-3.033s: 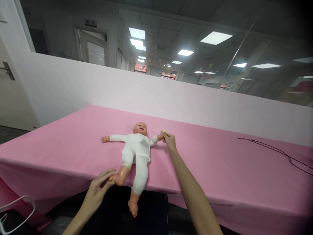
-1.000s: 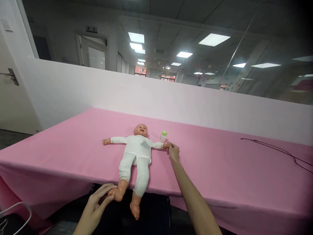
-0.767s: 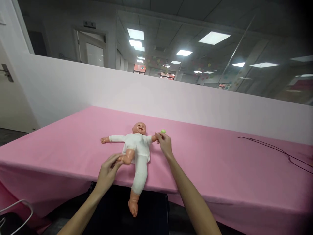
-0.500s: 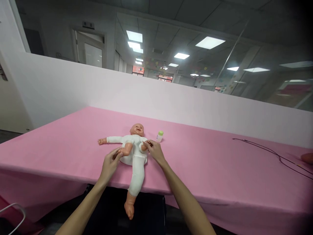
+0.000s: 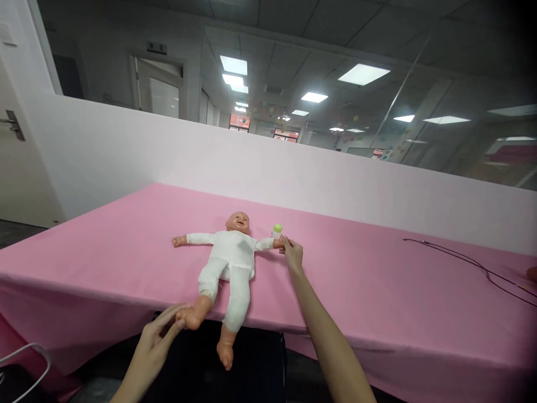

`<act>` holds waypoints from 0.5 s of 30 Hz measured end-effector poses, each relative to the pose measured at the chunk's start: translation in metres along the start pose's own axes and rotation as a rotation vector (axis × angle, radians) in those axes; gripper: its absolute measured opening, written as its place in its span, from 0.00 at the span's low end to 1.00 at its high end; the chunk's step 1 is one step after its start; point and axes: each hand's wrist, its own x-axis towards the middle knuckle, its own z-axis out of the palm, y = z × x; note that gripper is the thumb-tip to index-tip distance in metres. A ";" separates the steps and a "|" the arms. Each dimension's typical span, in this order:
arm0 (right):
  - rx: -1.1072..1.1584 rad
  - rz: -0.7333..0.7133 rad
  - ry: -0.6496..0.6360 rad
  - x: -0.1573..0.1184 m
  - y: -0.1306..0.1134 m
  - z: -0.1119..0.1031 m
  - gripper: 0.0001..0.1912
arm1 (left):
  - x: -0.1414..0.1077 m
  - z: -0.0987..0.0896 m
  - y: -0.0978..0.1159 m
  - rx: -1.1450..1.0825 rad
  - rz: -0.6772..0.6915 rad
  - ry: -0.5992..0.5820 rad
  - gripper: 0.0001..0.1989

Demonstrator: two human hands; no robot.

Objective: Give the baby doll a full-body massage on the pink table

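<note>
A baby doll (image 5: 232, 249) with a white cloth body lies face up on the pink-covered table (image 5: 348, 280), its lower legs hanging over the front edge. My left hand (image 5: 157, 336) is closed on the doll's foot at the left, fingers on top and thumb on the near side. At the right, my right hand (image 5: 292, 252) pinches the doll's small hand, with that arm stretched out sideways. Just behind this hand stands a small bottle (image 5: 277, 230) with a green cap, its lower part partly covered. The doll's other arm lies stretched out to the left.
A thin black cable (image 5: 461, 257) runs across the table's right side towards a brownish object (image 5: 532, 273) at the edge. Behind the table rises a white wall (image 5: 335, 179) with glass above. A white cord (image 5: 39, 352) hangs low at the left.
The doll's left-side leg, bent up over its body before, is now drawn down straight by my left hand. My right hand has pulled the doll's bent arm outward to the right.
</note>
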 end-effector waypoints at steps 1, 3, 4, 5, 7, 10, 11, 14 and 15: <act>0.017 -0.047 -0.036 -0.002 -0.012 0.006 0.28 | 0.012 0.002 0.005 -0.002 0.011 0.022 0.24; 0.025 -0.141 -0.127 -0.011 -0.033 0.020 0.27 | 0.041 0.009 0.016 -0.008 0.044 0.075 0.24; 0.011 -0.175 -0.193 -0.019 -0.039 0.028 0.26 | 0.057 0.016 0.020 -0.013 0.067 0.092 0.24; -0.018 -0.205 -0.269 -0.028 -0.042 0.036 0.25 | 0.072 0.023 0.022 -0.023 0.095 0.103 0.24; -0.103 -0.264 -0.400 -0.049 -0.041 0.051 0.25 | 0.101 0.040 0.025 -0.050 0.151 0.098 0.24; -0.165 -0.311 -0.457 -0.066 -0.033 0.061 0.25 | 0.129 0.060 0.024 -0.101 0.179 0.057 0.25; -0.146 -0.295 -0.465 -0.065 -0.031 0.060 0.25 | 0.132 0.063 0.023 -0.113 0.178 0.050 0.26; -0.046 -0.168 -0.454 -0.041 -0.027 0.044 0.26 | 0.117 0.058 0.023 -0.098 0.174 0.061 0.24; -0.013 -0.118 -0.408 -0.029 -0.025 0.035 0.26 | 0.104 0.052 0.023 -0.078 0.169 0.066 0.23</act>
